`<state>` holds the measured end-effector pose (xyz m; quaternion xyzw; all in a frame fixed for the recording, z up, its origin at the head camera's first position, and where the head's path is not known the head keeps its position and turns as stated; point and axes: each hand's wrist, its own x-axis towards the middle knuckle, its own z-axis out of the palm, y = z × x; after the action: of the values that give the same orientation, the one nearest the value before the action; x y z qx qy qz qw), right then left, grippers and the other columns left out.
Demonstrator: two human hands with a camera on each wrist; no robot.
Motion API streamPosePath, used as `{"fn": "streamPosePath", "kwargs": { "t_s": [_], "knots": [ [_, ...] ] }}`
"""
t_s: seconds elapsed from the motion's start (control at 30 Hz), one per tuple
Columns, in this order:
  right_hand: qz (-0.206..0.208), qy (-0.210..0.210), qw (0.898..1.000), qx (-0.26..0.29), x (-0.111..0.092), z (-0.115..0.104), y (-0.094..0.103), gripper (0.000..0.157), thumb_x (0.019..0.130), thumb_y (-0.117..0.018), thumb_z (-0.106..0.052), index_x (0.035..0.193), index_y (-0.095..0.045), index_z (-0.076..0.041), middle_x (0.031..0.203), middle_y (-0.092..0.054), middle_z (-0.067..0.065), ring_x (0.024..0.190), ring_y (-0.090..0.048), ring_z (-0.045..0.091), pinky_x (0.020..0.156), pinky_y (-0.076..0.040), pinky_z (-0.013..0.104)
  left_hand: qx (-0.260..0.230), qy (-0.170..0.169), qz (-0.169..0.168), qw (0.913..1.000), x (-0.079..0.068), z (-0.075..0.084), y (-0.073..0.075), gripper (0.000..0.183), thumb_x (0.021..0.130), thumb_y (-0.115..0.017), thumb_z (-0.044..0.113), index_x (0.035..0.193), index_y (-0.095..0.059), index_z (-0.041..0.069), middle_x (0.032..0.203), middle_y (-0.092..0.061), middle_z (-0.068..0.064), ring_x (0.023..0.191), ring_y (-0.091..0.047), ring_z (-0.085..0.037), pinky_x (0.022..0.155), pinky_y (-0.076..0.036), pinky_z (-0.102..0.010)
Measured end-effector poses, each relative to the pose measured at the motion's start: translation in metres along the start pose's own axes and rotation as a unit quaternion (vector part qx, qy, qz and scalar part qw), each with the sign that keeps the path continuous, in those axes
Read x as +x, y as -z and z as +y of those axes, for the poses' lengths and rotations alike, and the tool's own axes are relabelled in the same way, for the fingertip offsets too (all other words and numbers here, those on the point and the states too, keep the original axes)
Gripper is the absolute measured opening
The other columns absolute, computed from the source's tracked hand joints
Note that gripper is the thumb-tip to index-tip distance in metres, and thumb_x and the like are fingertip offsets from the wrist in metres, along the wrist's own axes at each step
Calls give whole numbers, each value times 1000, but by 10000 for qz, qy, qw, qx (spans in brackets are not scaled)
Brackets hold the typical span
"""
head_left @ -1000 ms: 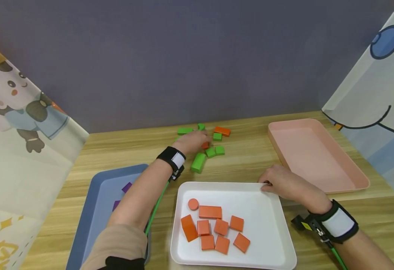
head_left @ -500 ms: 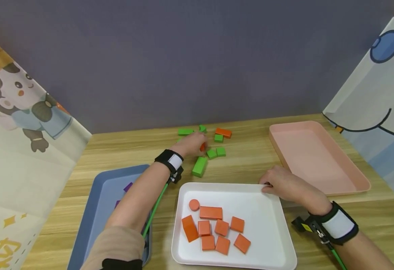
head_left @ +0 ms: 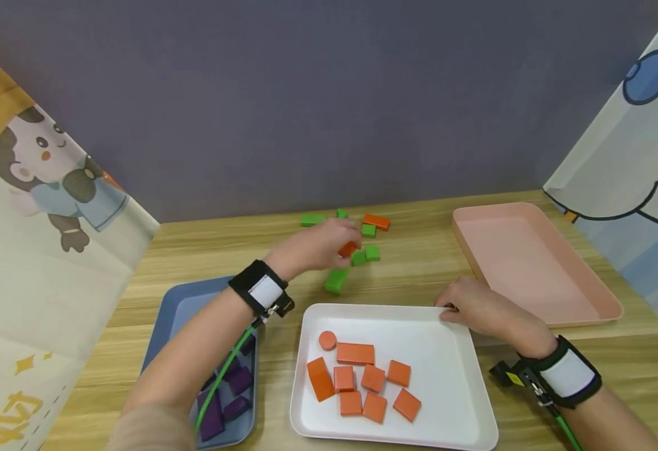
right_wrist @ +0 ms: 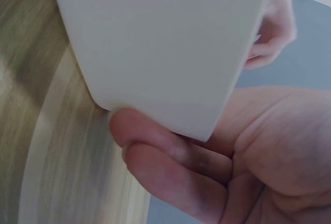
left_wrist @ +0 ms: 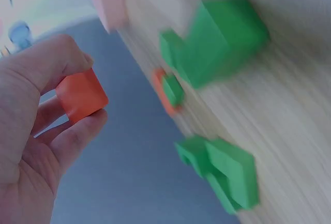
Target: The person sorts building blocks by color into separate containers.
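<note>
In the head view my left hand (head_left: 324, 244) is over the group of green blocks at the back of the table. Between its thumb and fingers it pinches an orange block (left_wrist: 83, 95), which the left wrist view shows up close. Below it lie several green blocks (head_left: 337, 280) and another orange block (head_left: 376, 222). My right hand (head_left: 479, 305) grips the far right corner of the white tray (head_left: 447, 376), fingers curled at its wall in the right wrist view. Several orange blocks (head_left: 355, 353) and a round orange piece (head_left: 327, 340) lie in that tray.
On the left, partly behind my left forearm, stands a blue tray (head_left: 179, 307) with several purple blocks (head_left: 211, 416). A pink tray (head_left: 537, 263) sits at the right. The wooden table (head_left: 413, 250) ends at a dark grey panel (head_left: 329, 113) behind.
My left hand has picked the orange block up from among the green ones and moved slightly right and toward me, uncovering more purple blocks. The right hand stays at the white tray's corner.
</note>
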<state>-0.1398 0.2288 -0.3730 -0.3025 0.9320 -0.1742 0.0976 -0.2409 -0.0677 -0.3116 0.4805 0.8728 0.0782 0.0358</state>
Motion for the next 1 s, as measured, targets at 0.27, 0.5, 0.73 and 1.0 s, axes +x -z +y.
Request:
{"fn": "streamPosePath", "kwargs": {
  "t_s": [0.27,0.5,0.73,1.0],
  "knots": [
    [217,360,9989,-191,1,1,-1,30,82,-72,-13,60,-54,-20,57,-39,-15,54,-30,-2,53,-28,17,327,-1202,-342,9916,-19,59,-20,20,85,-59,8,100,-70,13,124,-61,-2,103,-56,-9,77,-46,-15],
    [228,380,9989,-171,2,1,-2,29,80,-73,-10,60,-56,-21,59,-45,-14,54,-33,-3,52,-30,17,597,-1558,-950,9814,-26,85,-39,20,89,-62,12,106,-70,16,123,-60,2,102,-55,-8,83,-46,-12],
    [217,497,9985,-126,2,0,-2,30,80,-74,-11,59,-54,-20,59,-42,-13,55,-31,-2,54,-29,17,1120,-1758,-1131,9715,-25,96,-45,23,89,-60,12,108,-70,20,119,-60,6,105,-54,-7,87,-46,-13],
    [260,583,9979,-91,3,1,-3,29,80,-74,-11,60,-56,-21,59,-45,-13,55,-32,-2,54,-29,17,1376,-2036,-1509,9575,-23,105,-50,11,88,-65,19,96,-71,25,112,-59,10,96,-51,-5,79,-44,-12]
  ]
}}
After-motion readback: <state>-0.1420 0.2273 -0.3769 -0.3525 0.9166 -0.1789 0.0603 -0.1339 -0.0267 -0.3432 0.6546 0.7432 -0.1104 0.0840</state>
